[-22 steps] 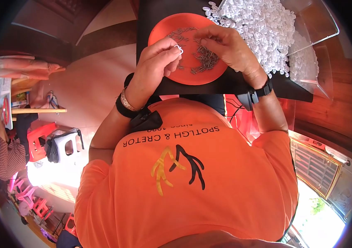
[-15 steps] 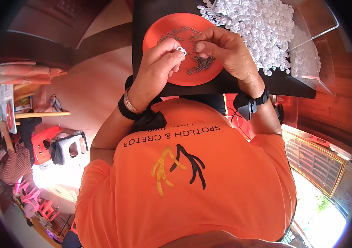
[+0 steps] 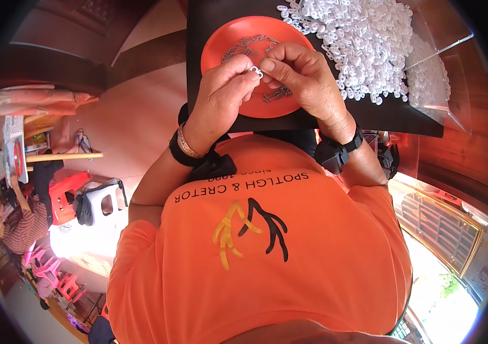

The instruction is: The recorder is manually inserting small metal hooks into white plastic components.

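Over a round orange plate [image 3: 212, 50], my left hand [image 3: 221, 94] pinches a small white plastic clip [image 3: 257, 73] with rounded openings. My right hand [image 3: 307, 80] is closed too, thumb against forefinger, right beside the clip. Whatever sits between those right fingertips is hidden; it may be one of the small grey pieces. Many thin grey pieces like screws or nails [image 3: 249, 43] lie scattered on the plate, partly covered by my hands.
A big heap of similar white plastic pieces [image 3: 364, 46] covers the dark table [image 3: 381, 117] at the right, beside a clear plastic bin [image 3: 430, 80] holding more. Far left, a person [image 3: 26, 221] sits near red and white stools [image 3: 103, 200].
My right hand has moved left and in, so its fingertips now meet the clip held in my left hand. The left hand has shifted slightly to the right.
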The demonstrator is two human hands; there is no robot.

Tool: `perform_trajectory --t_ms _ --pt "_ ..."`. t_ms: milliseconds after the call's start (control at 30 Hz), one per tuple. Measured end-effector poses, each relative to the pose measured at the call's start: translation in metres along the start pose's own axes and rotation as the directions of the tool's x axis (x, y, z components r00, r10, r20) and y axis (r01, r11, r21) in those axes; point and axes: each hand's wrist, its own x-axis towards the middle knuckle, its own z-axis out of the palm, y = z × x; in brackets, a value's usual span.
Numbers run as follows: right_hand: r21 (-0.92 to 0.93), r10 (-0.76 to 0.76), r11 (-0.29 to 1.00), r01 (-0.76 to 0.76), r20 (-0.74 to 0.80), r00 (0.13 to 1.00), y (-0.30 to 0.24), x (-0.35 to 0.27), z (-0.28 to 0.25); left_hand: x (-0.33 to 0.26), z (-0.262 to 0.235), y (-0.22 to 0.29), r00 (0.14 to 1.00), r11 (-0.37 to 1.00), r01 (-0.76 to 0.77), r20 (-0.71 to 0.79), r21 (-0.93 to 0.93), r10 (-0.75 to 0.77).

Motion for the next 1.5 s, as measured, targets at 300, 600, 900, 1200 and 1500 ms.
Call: perform_trajectory --t_ms 300,600,900,1200,1500 --pt "-0.232 -0.133 0.965 0.121 -0.038 0.99 -0.002 -0.006 0.009 -0.005 0.002 -0.006 0.999 0.998 -0.054 0.0 0.035 0.054" --pt "-0.223 -0.146 0.966 0.132 -0.046 0.988 0.001 -0.012 0.007 -0.004 0.004 -0.009 0.996 0.994 -0.084 0.001 0.065 0.084" --pt "-0.832 -0.275 0.554 -0.023 -0.209 0.939 0.0 0.007 -0.102 -0.001 -0.004 0.005 0.997 0.995 0.07 -0.008 -0.069 -0.07" --pt "-0.964 -0.103 0.251 0.089 0.065 0.993 0.017 0.017 -0.103 -0.001 -0.002 0.004 0.996 0.993 0.088 0.015 -0.079 -0.087" --pt "-0.836 -0.178 0.548 -0.004 -0.121 0.977 0.018 0.01 -0.112 -0.001 -0.001 0.005 0.996 0.994 0.09 0.014 -0.066 -0.089"
